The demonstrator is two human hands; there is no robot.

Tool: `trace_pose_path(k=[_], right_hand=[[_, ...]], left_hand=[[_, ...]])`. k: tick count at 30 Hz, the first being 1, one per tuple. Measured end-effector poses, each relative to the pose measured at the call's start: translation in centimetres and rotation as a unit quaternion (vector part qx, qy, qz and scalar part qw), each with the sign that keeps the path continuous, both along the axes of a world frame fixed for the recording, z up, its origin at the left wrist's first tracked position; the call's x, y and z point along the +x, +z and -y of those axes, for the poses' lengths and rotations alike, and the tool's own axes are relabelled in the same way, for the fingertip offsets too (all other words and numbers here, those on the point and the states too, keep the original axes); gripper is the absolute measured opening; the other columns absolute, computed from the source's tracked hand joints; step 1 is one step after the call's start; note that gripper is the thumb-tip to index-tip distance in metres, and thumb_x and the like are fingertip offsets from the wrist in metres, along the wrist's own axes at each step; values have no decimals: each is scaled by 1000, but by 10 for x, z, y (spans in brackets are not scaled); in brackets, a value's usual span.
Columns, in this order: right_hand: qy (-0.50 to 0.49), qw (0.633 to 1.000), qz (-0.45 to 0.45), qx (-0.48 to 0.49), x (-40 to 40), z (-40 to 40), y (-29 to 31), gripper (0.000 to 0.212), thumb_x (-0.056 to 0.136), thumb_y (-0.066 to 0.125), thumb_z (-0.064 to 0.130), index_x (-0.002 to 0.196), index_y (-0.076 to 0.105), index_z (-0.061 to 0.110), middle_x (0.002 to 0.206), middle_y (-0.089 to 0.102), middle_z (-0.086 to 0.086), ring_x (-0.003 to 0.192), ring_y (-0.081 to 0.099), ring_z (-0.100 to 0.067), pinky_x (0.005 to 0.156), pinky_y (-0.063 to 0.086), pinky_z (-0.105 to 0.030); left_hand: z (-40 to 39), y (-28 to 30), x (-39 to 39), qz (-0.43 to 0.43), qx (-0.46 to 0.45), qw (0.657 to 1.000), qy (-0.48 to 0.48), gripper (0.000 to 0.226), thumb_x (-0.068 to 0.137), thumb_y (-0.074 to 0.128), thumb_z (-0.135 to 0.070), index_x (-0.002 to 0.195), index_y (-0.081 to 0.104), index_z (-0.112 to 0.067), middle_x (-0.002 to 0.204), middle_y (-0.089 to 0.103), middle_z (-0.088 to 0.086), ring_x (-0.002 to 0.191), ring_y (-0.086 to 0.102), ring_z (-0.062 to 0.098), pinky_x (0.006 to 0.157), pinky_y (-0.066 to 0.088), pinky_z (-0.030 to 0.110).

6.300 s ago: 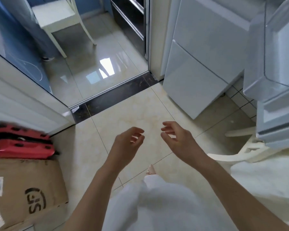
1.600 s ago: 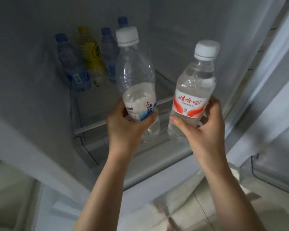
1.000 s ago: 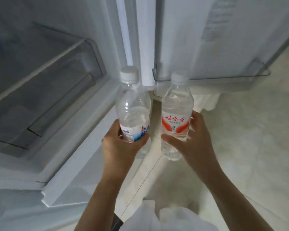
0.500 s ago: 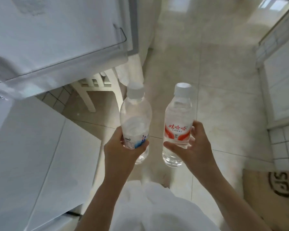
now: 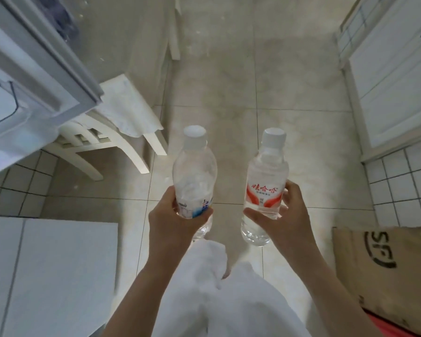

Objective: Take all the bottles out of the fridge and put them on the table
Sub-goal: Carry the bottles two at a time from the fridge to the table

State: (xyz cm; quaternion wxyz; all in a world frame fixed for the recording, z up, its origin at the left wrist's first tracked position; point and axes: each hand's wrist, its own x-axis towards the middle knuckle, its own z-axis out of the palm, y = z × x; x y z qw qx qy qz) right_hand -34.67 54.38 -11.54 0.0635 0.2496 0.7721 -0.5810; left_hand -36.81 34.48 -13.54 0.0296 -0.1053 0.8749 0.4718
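Note:
My left hand (image 5: 174, 221) grips a clear bottle with a blue-and-white label (image 5: 194, 176), white cap up. My right hand (image 5: 286, 218) grips a second clear bottle with a red-and-white label (image 5: 265, 183), also upright with a white cap. Both bottles are held side by side over the tiled floor, a small gap between them. The open fridge door (image 5: 27, 76) juts in from the upper left. No table is in view.
A white chair (image 5: 100, 139) with a cloth draped on it stands under the fridge door. White fridge panels (image 5: 49, 271) lie at lower left. A cardboard box (image 5: 384, 271) sits at lower right, white cabinets (image 5: 394, 76) on the right. Beige floor tiles stretch ahead.
Since the fridge interior view, both hands carried the bottles out and the view swung away from the fridge. Over the last half second the floor and box have shifted slightly; both grips are unchanged.

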Motion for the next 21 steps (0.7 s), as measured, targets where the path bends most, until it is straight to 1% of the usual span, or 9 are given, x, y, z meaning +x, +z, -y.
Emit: trace_pose_path(k=[3,5,6,8,10,14,16,18,21], right_hand=[[-15,1000,-2,0,-33,-10,-5,80,60,88,17,126,43,23,122,60,3,110,63,-22,96,52,-47],[-20,1000,-6,-3,-61,-15,-8,79,59,89,16,125,44,22,120,61,4,109,63,-20,94,53,-47],[-18,1000,-5,-1,-75,-17,-8,79,59,89,16,124,44,23,119,61,5,108,63,-19,94,54,-46],[-17,1000,-6,0,-111,-20,-6,78,60,89,15,122,44,24,117,61,7,107,63,-17,93,54,-45],[-11,1000,-10,2,-150,-23,-4,78,60,89,16,123,44,23,117,61,7,107,63,-17,93,55,-44],[0,1000,-14,0,-222,-26,4,79,61,89,17,125,43,24,118,60,8,108,63,-17,93,54,-43],[7,1000,-18,-1,-255,-29,6,80,62,88,17,127,42,23,121,60,6,110,63,-18,94,54,-43],[8,1000,-12,0,-284,-34,7,81,61,88,18,128,42,23,123,59,5,111,62,-18,95,54,-44],[14,1000,-4,2,-328,-45,5,82,62,88,18,128,41,21,124,59,3,113,61,-21,96,52,-47]], left_hand=[[-6,-6,-37,18,7,1000,9,52,56,91,-29,97,59,-25,85,67,-14,80,67,10,66,55,16],[-10,-12,-68,22,10,1000,9,54,56,91,-28,100,62,-21,87,69,-10,81,67,12,68,55,17],[-12,-13,-82,21,11,1000,8,53,56,91,-27,101,62,-21,87,68,-11,81,67,11,68,54,15],[-18,-15,-118,20,15,1000,7,52,56,91,-25,98,60,-24,85,66,-16,81,66,6,65,52,11],[-23,-16,-155,25,22,999,6,53,56,91,-25,98,58,-28,85,65,-20,81,64,1,65,51,11],[-33,-14,-224,40,42,998,3,55,57,91,-24,102,60,-26,88,66,-18,83,65,2,66,51,9],[-38,-12,-259,30,44,999,5,53,57,92,-22,99,59,-26,83,63,-21,81,65,2,65,50,8],[-45,-10,-291,28,44,999,7,51,57,91,-22,96,58,-25,81,61,-20,79,64,3,64,51,10],[-55,-11,-337,28,39,999,16,51,57,91,-24,96,59,-22,85,66,-11,81,65,9,68,56,22]])
